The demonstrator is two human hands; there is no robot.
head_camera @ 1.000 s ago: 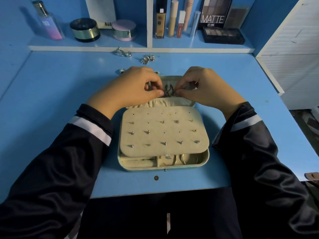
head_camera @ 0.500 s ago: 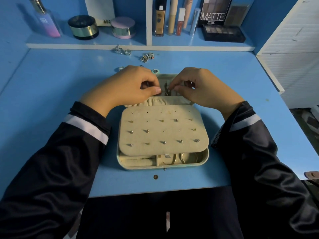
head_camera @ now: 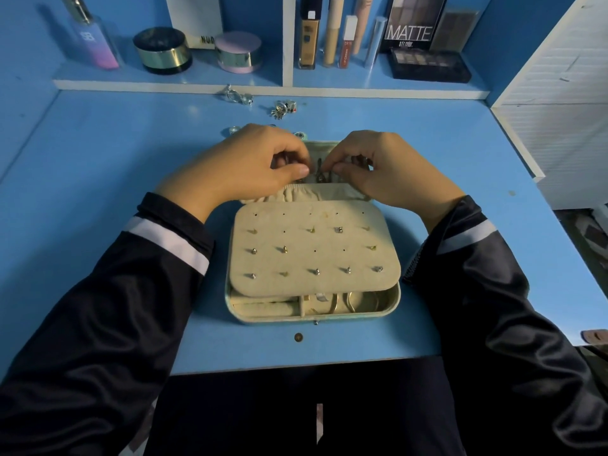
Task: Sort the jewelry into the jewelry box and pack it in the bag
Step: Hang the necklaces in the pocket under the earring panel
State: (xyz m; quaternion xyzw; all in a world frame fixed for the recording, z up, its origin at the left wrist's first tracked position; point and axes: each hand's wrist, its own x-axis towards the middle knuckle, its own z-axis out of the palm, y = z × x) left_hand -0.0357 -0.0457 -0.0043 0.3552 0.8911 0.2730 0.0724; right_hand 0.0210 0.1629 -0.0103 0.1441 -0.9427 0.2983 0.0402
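From the head view, an open pale-green jewelry box lies on the blue counter, straight in front of the person. A beige earring panel covers most of its near half, with small studs pinned in rows; under the panel's near edge, compartments show gold hoops. The box's far half has a gathered fabric pocket, and both hands work just above it.

The left hand and right hand meet over that far half, fingers curled, thumb and forefinger of each pinching a small dark jewelry piece between them. The piece is too small to name exactly. Both arms wear dark sleeves with a white band.

Farther back on the counter lie loose silver jewelry pieces, with another cluster near the shelf edge. A small round brown disc sits just in front of the box.

On the shelf behind stand a perfume bottle, two round jars, several makeup tubes, and a palette marked MATTE.
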